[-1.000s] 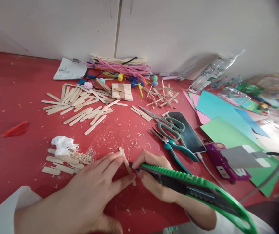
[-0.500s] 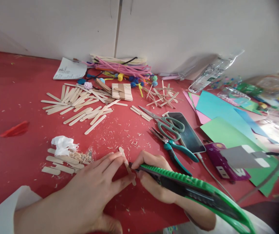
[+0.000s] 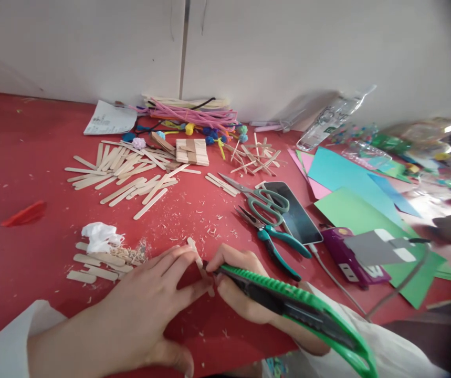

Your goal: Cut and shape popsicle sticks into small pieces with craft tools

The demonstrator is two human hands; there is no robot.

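Note:
My left hand [image 3: 146,307] lies on the red table [image 3: 20,157], its fingertips pressing down on a wooden craft stick [image 3: 196,254]. Fingers are extended and close together. My right hand [image 3: 237,286] is closed around a green and black utility knife [image 3: 288,307], whose tip touches the stick just right of my left fingertips. Fine wood shavings [image 3: 209,228] are scattered around the stick.
Loose craft sticks [image 3: 126,176] lie behind, with cut pieces [image 3: 91,265] and white tissue [image 3: 99,236] at the left. Scissors [image 3: 260,199], teal pliers [image 3: 272,241], a phone [image 3: 292,210], a purple device [image 3: 347,254] and coloured paper [image 3: 359,210] sit to the right. Pink pipe cleaners [image 3: 193,113] lie by the wall.
The view has shifted slightly, so everything sits a little further left in the frame. Both hands keep the same hold on the stick and knife.

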